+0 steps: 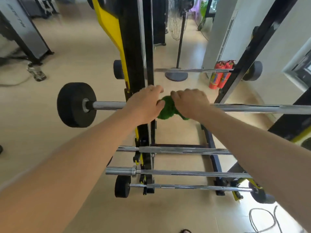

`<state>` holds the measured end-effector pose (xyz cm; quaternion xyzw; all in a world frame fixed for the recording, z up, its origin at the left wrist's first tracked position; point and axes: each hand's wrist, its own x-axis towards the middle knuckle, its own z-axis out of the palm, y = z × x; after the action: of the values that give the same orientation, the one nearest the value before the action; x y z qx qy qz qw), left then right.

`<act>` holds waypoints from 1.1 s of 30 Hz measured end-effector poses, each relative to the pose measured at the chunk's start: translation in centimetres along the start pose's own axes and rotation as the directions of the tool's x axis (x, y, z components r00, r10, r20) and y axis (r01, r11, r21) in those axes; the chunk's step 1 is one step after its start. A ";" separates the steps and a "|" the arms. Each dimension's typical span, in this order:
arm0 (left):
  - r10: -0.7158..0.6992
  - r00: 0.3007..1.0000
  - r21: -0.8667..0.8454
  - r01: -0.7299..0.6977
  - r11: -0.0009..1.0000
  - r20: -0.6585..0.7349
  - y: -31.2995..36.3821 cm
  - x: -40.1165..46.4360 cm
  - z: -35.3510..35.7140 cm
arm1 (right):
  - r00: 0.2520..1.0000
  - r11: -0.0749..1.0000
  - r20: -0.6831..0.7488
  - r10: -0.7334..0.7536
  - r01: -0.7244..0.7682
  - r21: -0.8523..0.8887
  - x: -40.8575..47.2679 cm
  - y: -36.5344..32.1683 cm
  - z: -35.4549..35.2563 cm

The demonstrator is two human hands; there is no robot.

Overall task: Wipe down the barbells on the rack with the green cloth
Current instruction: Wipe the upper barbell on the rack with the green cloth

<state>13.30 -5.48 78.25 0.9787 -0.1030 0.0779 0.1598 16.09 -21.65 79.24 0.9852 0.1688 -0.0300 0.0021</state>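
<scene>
- Here, a person leans over a black-and-yellow rack (134, 47) in a gym, both bare arms stretched toward the upper barbell (252, 108), a chrome bar resting across the rack's uprights with a black weight plate (76, 105) on its left end.
- The green cloth (168, 107) sits bunched on this bar, just right of the left upright, wrapped over the steel between the two hands.
- The right hand (191, 103) grasps the cloth from above, fingers curled round it and the bar beneath.
- The left hand (145, 105) lies just beside the cloth, its thumb touching the green bundle; whether its fingers close round the bar or only rest on it cannot be told, as the hand is motion-blurred.
- Judged from this position, the wipe is in hand on this bar only, near its left end; the long stretch of chrome running right looks yet to be covered.
- Three lower bars (185, 173) lie stacked on the rack below the arms, and another barbell (193, 70) hangs on the far side; no cloth touches any of them, so most of the job appears to remain.
- Nothing in the steel's sheen shows which bars, if any, are already clean.
</scene>
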 end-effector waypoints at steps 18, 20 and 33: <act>0.038 0.966 0.443 0.083 0.893 -0.256 -3.4 -1.2 2.9 | 0.776 0.875 0.628 -0.060 -0.262 0.407 9.4 -0.1 2.0; 0.037 0.968 0.441 0.079 0.894 -0.248 -3.5 -1.3 2.9 | 0.766 0.870 0.641 -0.051 -0.281 0.405 10.5 -0.1 3.0; 0.027 0.957 0.345 0.078 0.935 -0.289 -3.3 -1.3 2.9 | 0.941 0.999 -0.336 -0.036 0.038 -0.001 2.1 -3.2 4.8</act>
<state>13.09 -3.15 74.33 0.9706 -0.0500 0.2353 -0.0039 16.71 -17.97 74.38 0.9726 0.1851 0.1378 -0.0299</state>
